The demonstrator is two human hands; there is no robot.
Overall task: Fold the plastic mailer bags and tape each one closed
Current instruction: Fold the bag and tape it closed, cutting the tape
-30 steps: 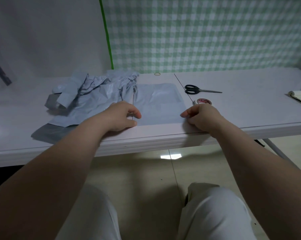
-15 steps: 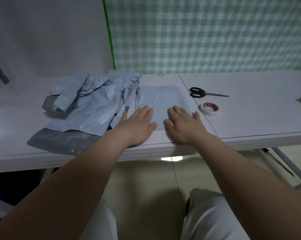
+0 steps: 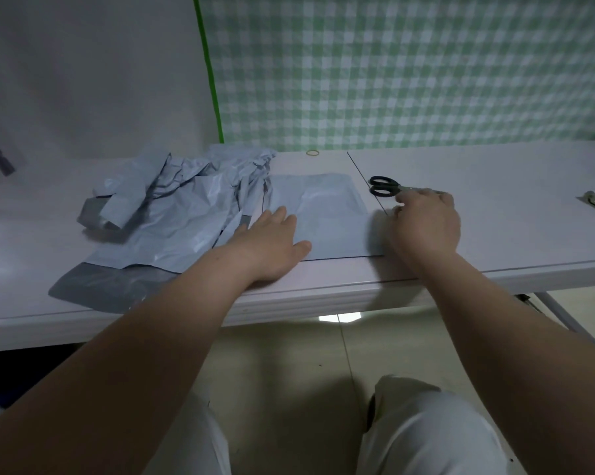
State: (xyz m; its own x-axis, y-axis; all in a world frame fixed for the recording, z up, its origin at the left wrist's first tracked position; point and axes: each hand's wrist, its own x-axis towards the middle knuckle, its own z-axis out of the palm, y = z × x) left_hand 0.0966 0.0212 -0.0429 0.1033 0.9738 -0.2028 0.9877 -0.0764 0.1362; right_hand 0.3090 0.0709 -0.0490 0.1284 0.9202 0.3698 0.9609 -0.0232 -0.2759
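One folded mailer bag (image 3: 326,217) flat, near surface (image 3: 494,228) edge, untaped. Your left hand (image 3: 272,245) presses it, fingers spread; right hand (image 3: 426,221) curled over tape spot, grip unclear. Crumpled bag pile (image 3: 172,214) left, still unfolded.

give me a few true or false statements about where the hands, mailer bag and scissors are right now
1. The left hand lies flat, palm down, on the folded mailer bag. True.
2. The scissors are held in the left hand. False: they lie on the table, their handles beside the right hand.
3. The right hand is at the right edge of the folded bag. True.
4. The heap of crumpled mailer bags is right of the scissors. False: it lies left of the folded bag.
5. A rubber band lies near the back of the table. True.
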